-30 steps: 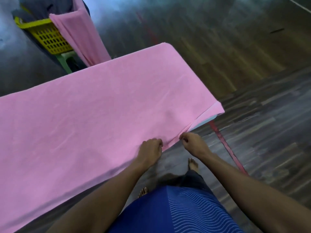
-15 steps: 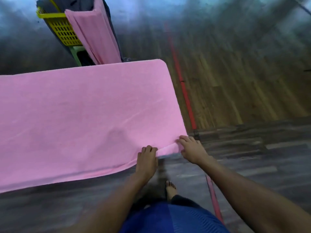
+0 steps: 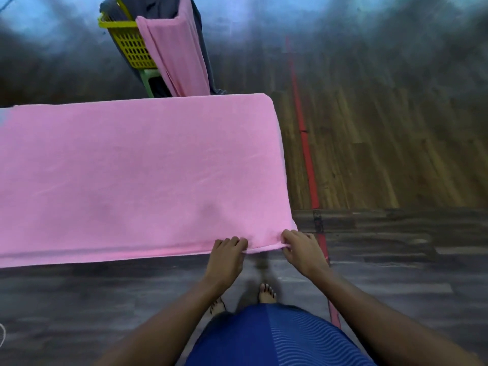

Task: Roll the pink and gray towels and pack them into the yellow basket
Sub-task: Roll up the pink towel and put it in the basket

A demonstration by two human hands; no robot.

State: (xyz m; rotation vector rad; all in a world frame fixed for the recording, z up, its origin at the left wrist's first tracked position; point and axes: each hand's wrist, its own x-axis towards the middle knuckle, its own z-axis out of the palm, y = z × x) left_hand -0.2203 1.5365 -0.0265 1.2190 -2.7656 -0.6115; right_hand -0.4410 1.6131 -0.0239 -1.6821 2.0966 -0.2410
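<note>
A large pink towel (image 3: 137,175) lies spread flat over a raised surface in front of me. My left hand (image 3: 227,253) grips its near edge with curled fingers. My right hand (image 3: 301,248) pinches the near right corner of the same towel, a short gap from the left hand. The yellow basket (image 3: 129,46) stands at the back left on a green stool (image 3: 148,80). A second pink towel (image 3: 174,54) hangs over the basket's side, and gray towels (image 3: 161,7) lie in and over the basket.
A wooden floor lies to the right with a red line (image 3: 303,133) running across it. Darker floor planks (image 3: 396,254) are under my bare feet (image 3: 266,293). My blue garment (image 3: 272,336) fills the bottom centre.
The view has swung so the towel now lies square to me. Both hands stay on the near right edge, and the right hand has shifted onto the corner.
</note>
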